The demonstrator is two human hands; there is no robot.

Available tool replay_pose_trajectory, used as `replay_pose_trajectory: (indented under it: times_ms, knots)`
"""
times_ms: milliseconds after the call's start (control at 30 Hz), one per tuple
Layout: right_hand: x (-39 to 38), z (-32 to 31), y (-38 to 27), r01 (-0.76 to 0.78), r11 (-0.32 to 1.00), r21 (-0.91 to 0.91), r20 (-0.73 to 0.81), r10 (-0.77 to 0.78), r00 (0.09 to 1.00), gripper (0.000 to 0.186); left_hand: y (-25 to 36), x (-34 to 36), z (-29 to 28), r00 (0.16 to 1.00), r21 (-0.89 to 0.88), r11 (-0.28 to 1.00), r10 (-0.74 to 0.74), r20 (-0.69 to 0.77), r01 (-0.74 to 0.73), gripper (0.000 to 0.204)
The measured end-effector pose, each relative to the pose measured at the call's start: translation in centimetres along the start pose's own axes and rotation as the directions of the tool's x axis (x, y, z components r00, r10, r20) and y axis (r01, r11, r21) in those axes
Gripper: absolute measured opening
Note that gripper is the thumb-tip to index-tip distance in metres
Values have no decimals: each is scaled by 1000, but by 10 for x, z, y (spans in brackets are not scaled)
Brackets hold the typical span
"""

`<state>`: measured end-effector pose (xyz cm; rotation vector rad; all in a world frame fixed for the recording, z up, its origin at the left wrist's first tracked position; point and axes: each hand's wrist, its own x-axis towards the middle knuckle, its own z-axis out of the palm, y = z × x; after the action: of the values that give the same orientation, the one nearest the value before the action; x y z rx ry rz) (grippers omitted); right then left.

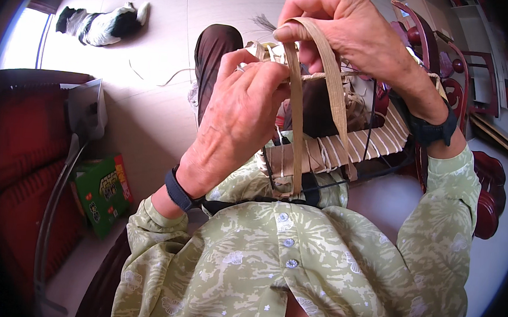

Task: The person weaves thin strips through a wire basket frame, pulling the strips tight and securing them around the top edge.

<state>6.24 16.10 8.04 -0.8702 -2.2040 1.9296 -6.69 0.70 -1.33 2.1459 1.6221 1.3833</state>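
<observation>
Tan strip [335, 88] — in right hand [363, 38], beside left hand [241, 98]

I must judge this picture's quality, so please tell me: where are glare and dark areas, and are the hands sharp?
Head view: the bright opening at upper left glares white, and the floor near it looks washed out; head view: the corners fall to black; head view: left hand, right hand and tan strip look fairly sharp.

Glare from the upper left whitens the floor [96, 67]; the fisheye rim darkens.
</observation>
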Motion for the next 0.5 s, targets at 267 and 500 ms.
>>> replay_pose_trajectory:
  times_ms: [267, 500]
  knots:
    - [5, 15, 2, 219, 883, -416, -78, -275, 958, 15, 3, -7, -10, 978, -248, 948, -207, 1, 201, 39]
    - [7, 18, 0, 253, 871, -421, -61, -305, 950, 19, -4, -9, -11, 964, -310, 916, -266, 8, 256, 36]
